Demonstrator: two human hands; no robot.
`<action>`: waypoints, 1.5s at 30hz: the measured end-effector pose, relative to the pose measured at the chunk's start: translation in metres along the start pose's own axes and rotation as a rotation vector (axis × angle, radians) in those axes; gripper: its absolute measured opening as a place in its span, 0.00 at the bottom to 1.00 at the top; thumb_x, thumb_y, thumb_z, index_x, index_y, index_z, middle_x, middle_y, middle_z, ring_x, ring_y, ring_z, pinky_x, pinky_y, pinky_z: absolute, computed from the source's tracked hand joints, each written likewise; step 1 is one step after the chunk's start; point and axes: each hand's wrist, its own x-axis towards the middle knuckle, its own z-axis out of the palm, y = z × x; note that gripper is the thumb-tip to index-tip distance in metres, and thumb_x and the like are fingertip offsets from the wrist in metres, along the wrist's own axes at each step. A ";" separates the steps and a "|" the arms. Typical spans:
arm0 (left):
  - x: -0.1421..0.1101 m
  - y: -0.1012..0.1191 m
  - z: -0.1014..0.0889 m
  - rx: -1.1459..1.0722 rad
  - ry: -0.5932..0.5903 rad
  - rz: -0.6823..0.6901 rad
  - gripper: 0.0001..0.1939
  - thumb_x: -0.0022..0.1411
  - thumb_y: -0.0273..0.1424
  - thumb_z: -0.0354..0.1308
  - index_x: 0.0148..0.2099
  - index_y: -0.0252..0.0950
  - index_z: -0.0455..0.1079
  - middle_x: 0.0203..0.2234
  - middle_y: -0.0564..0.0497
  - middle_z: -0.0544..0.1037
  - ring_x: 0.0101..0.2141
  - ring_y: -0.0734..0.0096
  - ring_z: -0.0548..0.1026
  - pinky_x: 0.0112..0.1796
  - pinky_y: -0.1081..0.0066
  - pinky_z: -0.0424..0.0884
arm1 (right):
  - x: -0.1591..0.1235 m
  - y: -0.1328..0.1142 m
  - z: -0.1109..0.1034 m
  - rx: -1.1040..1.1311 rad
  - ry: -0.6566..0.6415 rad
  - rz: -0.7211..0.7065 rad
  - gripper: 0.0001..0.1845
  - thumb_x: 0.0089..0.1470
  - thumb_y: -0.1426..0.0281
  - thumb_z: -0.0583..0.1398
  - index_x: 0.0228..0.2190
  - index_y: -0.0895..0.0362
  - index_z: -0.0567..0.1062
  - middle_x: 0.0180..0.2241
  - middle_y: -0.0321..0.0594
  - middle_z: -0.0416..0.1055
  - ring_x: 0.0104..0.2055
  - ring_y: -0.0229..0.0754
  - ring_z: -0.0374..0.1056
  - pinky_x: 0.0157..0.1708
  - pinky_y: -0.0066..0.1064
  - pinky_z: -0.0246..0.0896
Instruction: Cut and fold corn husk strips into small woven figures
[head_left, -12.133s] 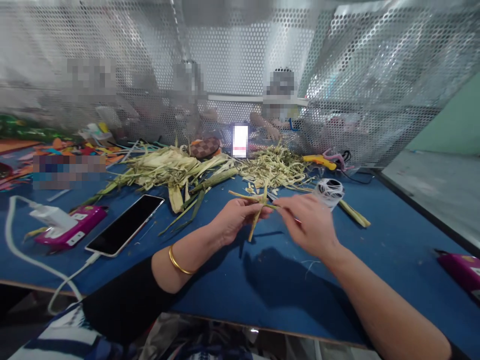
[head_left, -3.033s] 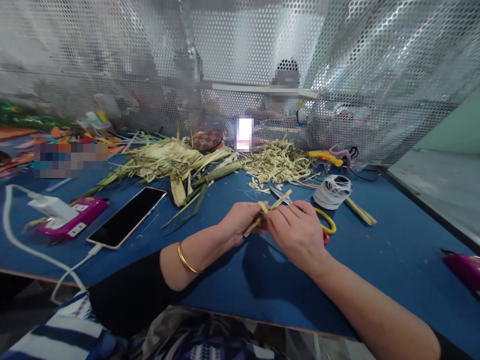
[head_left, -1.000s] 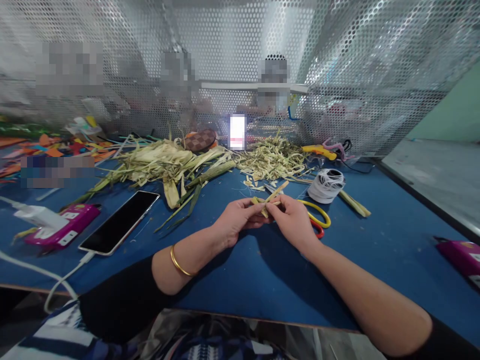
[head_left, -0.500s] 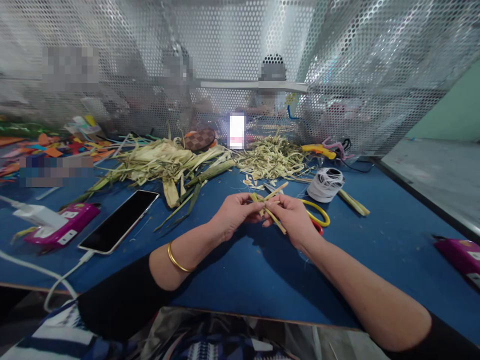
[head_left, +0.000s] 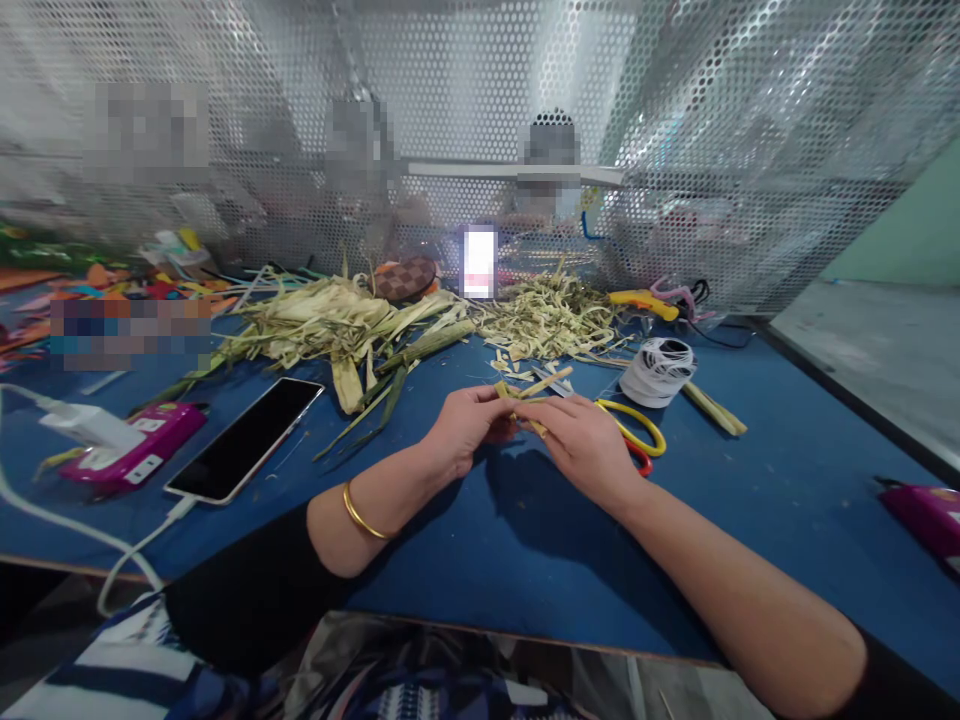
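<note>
Above the blue tabletop, my left hand [head_left: 466, 428] is closed, pinching a few pale, dry corn husk strips [head_left: 549, 383] that cross one another. Opposite it, my right hand [head_left: 592, 445] bends over the same strips, its fingers together and touching them near the left fingertips. One strip end sticks out up and to the right; the crossing point is partly hidden by the fingers. Beside the right hand lie scissors [head_left: 654, 442] with yellow and red handles. Just behind them stands a spool of white thread [head_left: 658, 374].
Long dry husks [head_left: 315, 320] and a pile of shredded husk [head_left: 555, 318] lie at the back. A phone [head_left: 244, 440] and a purple power strip [head_left: 150, 445] with white cables sit at left. A perforated metal screen [head_left: 465, 90] rises behind; people show through it.
My right hand has shifted left and turned over the strips, its fingers now flatter and covering more of them. My left hand keeps its pinch. The view has moved slightly.
</note>
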 end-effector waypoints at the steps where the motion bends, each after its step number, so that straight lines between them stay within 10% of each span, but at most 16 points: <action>1: -0.002 0.000 0.001 0.035 -0.017 0.021 0.05 0.48 0.28 0.64 0.31 0.32 0.74 0.19 0.53 0.73 0.18 0.80 0.68 0.24 0.78 0.67 | 0.001 -0.001 -0.002 -0.077 0.022 -0.029 0.13 0.59 0.75 0.53 0.39 0.55 0.76 0.34 0.42 0.77 0.36 0.42 0.70 0.38 0.34 0.60; 12: -0.010 -0.001 0.002 0.211 -0.255 0.120 0.10 0.50 0.34 0.62 0.23 0.33 0.69 0.18 0.55 0.67 0.20 0.81 0.65 0.26 0.78 0.67 | 0.003 0.009 0.000 -0.090 0.048 0.329 0.12 0.58 0.67 0.54 0.23 0.54 0.63 0.22 0.35 0.65 0.24 0.40 0.60 0.25 0.30 0.49; 25: -0.012 -0.004 0.006 0.210 -0.092 -0.042 0.09 0.55 0.28 0.62 0.40 0.32 0.75 0.24 0.48 0.78 0.23 0.76 0.76 0.26 0.77 0.67 | 0.004 0.001 0.009 0.289 0.027 0.656 0.13 0.54 0.64 0.54 0.21 0.53 0.60 0.15 0.29 0.58 0.18 0.36 0.56 0.21 0.28 0.48; 35: -0.014 -0.004 0.012 0.039 0.024 -0.079 0.08 0.51 0.26 0.66 0.35 0.31 0.72 0.20 0.51 0.77 0.20 0.80 0.73 0.26 0.80 0.70 | 0.008 0.000 0.011 0.958 0.004 1.017 0.17 0.41 0.58 0.64 0.20 0.57 0.67 0.17 0.33 0.69 0.15 0.33 0.63 0.16 0.25 0.58; 45: -0.009 0.000 0.006 0.000 -0.002 -0.160 0.07 0.54 0.27 0.64 0.37 0.31 0.72 0.24 0.50 0.78 0.19 0.79 0.73 0.25 0.78 0.70 | 0.008 0.001 0.007 0.950 0.042 0.972 0.16 0.42 0.58 0.65 0.22 0.57 0.68 0.18 0.33 0.71 0.17 0.34 0.65 0.19 0.26 0.61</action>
